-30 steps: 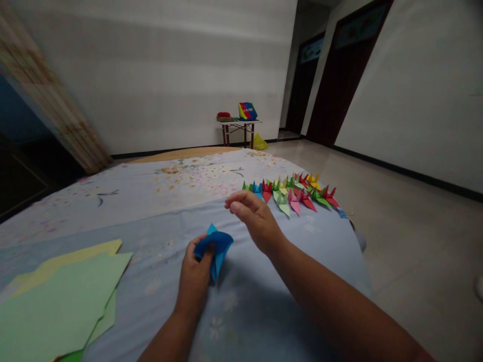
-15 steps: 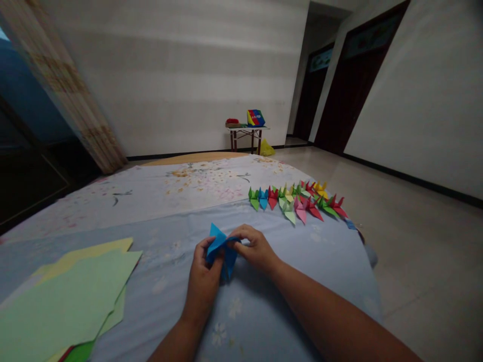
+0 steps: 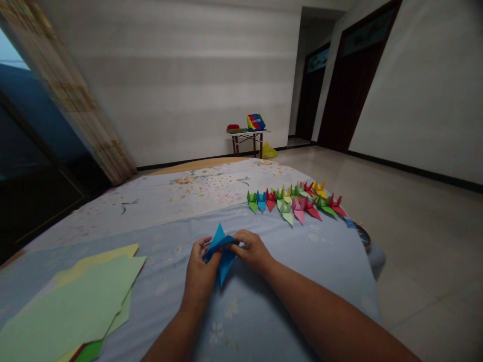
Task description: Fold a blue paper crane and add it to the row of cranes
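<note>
Between my hands is a partly folded piece of blue origami paper (image 3: 225,261), with one point up and a longer point toward me. My left hand (image 3: 201,266) pinches its left side, thumb in front. My right hand (image 3: 253,250) grips the upper right flap between thumb and fingers. Some fingertips are hidden behind the paper. Beyond and to the right stand several folded paper cranes (image 3: 298,208) in green, blue, red, pink and yellow, apart from my hands.
A stack of coloured paper sheets (image 3: 75,296), pale green on top, lies at the left. The table wears a pale blue floral cloth (image 3: 158,261) and a white floral one (image 3: 151,201). A small side table (image 3: 247,133) with a colourful box (image 3: 256,121) stands by the wall.
The blue paper has turned more upright, and its lower point now shows as one long tip. Both hands stay on it. The camera view has shifted slightly.
</note>
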### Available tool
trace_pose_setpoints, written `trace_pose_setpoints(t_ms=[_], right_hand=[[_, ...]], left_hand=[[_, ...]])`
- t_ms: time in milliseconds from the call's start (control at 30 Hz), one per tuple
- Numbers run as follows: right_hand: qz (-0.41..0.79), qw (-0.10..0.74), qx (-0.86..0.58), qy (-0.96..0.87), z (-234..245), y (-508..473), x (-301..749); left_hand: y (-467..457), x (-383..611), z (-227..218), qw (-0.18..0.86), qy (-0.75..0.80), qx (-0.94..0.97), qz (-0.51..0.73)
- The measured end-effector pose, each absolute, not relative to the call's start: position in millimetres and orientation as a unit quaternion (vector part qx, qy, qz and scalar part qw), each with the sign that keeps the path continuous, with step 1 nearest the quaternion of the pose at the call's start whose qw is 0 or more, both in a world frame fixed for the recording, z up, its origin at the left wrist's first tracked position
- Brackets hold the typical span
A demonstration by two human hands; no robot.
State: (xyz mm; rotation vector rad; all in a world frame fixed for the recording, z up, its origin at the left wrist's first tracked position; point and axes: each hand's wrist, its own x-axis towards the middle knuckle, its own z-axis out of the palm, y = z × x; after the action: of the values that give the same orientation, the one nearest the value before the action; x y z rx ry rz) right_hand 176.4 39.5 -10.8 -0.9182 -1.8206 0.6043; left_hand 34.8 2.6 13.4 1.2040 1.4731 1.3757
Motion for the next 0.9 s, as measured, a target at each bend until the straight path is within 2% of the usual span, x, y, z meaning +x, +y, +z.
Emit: trace_pose_setpoints(t_ms=[167,300,633,900], right_hand=[[0.238,0.481,-0.434,-0.724,-12.3,41.0,175.0],[0.275,0.493,-0.46,-0.686,-11.7,41.1,174.0],[0.402,0.518,-0.409,-0.635,-13.7,44.3,181.7],[0.397,0.502,-0.398,-0.658,-21.3,48.9,181.6]], left_hand=[[9.8,40.9,13.4,0.412,0.564,0.463,0.546],[17.6,47.8,5.3,0.416,0.565,0.44,0.56],[33.2,36.2,-17.7,0.48,0.534,0.393,0.575],[31.4,34.9,-21.7,0.452,0.537,0.431,0.567]])
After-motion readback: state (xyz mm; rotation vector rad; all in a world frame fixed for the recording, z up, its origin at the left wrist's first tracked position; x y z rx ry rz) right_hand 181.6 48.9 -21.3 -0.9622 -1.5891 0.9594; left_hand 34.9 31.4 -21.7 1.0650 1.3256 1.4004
